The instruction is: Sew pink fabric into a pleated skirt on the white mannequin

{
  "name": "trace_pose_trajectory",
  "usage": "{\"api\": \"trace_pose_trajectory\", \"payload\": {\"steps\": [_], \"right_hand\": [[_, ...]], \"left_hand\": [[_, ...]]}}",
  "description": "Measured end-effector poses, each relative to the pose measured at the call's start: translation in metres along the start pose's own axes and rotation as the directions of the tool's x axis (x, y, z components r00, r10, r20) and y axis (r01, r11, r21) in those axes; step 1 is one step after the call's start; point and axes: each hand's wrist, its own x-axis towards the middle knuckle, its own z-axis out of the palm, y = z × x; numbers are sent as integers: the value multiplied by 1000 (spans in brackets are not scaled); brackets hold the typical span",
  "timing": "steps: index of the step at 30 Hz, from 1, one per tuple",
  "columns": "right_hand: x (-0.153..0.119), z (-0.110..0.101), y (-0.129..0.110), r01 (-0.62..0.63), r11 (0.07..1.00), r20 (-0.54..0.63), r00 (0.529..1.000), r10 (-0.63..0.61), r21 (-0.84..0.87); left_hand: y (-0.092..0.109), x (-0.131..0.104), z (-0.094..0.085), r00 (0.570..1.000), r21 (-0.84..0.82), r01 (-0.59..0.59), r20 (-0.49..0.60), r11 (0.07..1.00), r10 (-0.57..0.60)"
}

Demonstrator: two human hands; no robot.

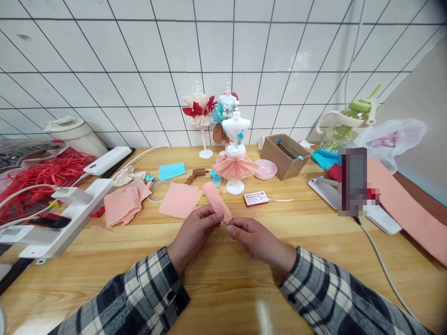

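Observation:
A folded strip of pink crepe-like paper (216, 199) is pinched by its lower end in my left hand (195, 230), slanting up and away from me. Close beside it, my right hand (253, 237) is closed on a thin wire or thread (225, 223) at the strip's lower end; its exact kind is too small to tell. Just beyond the hands stands a small white dress form (235, 186) with a pleated pink skirt (234, 166). Loose pink paper squares (179, 200) lie to the left, with a stack of pink paper (124, 204) farther left.
Two decorated dress forms (203, 152) stand by the tiled wall. Behind on the right are a pink bowl (266, 169) and a cardboard box (291, 163). A small labelled box (256, 199) lies nearer. A power strip (70, 223) with cables occupies the left, a phone (323, 191) the right.

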Motion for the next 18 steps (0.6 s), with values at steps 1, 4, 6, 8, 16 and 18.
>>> {"api": "trace_pose_trajectory", "payload": {"steps": [1, 4, 6, 8, 16, 18], "right_hand": [[0, 0, 0, 4, 1000, -1, 1000, -4, -12], [0, 1, 2, 13, 999, 3, 1000, -13, -40], [0, 1, 2, 4, 1000, -4, 1000, -4, -23], [-1, 2, 4, -12, 1000, -34, 999, 12, 16], [-1, 8, 7, 12, 999, -127, 992, -18, -43], [-1, 9, 7, 17, 998, -135, 991, -24, -55]], "left_hand": [[0, 0, 0, 1000, -10, -5, -9, 1000, 4], [0, 0, 1, 999, -49, -13, -31, 999, 11], [0, 0, 0, 999, -71, -16, -38, 997, 13], [-1, 1, -1, 998, -96, -31, -59, 995, 25], [1, 1, 3, 996, -84, -24, -83, 996, 17], [1, 0, 5, 996, -58, -34, -84, 998, 29]]}}
